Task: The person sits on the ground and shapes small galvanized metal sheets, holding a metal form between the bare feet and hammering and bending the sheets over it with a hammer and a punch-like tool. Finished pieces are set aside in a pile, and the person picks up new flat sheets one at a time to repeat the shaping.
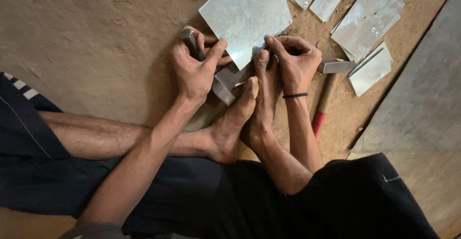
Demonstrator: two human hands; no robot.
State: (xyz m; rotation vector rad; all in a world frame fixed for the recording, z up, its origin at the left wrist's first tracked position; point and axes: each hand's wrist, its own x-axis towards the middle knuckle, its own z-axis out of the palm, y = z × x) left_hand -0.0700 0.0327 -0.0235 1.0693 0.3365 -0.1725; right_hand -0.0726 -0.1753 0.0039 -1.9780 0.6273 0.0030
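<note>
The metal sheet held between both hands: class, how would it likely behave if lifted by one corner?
The metal sheet looks thin and flat, so it is probably light but may flex slightly. Its edges look sharp, so it likely needs careful gripping. Its shiny surface could slip between fingers.

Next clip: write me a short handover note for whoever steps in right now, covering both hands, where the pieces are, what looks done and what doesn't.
Left hand: gripping a dark bar-like tool, thumb on the metal sheet.
Right hand: fingers pinching the sheet's near edge.
Both feet brace a metal block under the sheet.
Hammer lies on the dirt floor beside the right wrist, untouched.
More cut sheets lie in a loose cluster beyond.
Held sheet looks flat, no bend visible yet.
</note>
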